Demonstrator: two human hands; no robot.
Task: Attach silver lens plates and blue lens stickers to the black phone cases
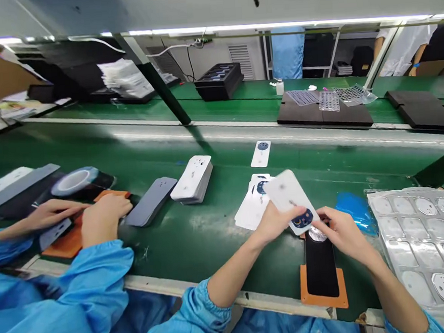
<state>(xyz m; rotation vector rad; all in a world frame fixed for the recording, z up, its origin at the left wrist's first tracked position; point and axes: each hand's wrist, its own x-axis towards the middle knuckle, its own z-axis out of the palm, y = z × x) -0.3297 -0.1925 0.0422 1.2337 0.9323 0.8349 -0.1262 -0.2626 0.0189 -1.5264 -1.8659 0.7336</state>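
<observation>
My left hand holds a white phone back cover, tilted, thumb beside its dark blue round camera patch. The fingers of my right hand are closed at the cover's lower right edge, next to that patch. Just below lies an orange fixture with a black pad. A silvery round piece shows at the pad's upper end, partly hidden by my fingers. Left of my hands is a loose pile of white covers, and a single white cover lies beyond it.
At right is a clear plastic tray of round pieces, beside blue film. White covers and grey covers are stacked at mid-left. A co-worker's hands work at another orange fixture. A dark post stands behind.
</observation>
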